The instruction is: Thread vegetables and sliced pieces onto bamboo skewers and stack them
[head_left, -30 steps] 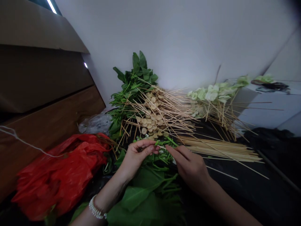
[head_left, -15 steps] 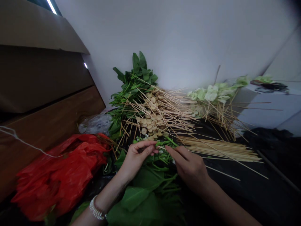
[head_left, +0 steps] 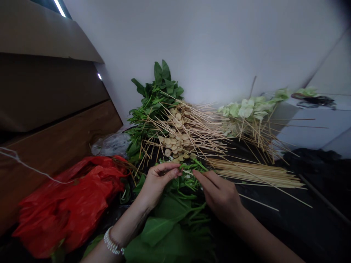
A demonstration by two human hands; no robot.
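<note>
My left hand (head_left: 161, 179) pinches a piece of green stem (head_left: 184, 166) between thumb and fingertips. To its right, my right hand (head_left: 219, 191) is closed on a thin pale skewer (head_left: 189, 172) whose tip points at the stem. Whether the skewer tip is inside the stem is too small to tell. Below both hands lie large green leaves (head_left: 160, 228) with stems. Skewered pale round slices (head_left: 178, 140) are piled just beyond my fingers, and a bundle of bare skewers (head_left: 257, 173) lies right of them.
Leafy greens (head_left: 161, 87) lean against the wall at the back. Skewered pale green leaves (head_left: 246, 108) stand at the back right. On the left are a red plastic bag (head_left: 68, 204), a clear bag (head_left: 109, 145) and a wooden board (head_left: 68, 138). Black plastic (head_left: 296, 226) covers the right side.
My left hand has shifted slightly left with the green stem, and a little more of the pale skewer shows between the hands. My right hand has hardly moved.
</note>
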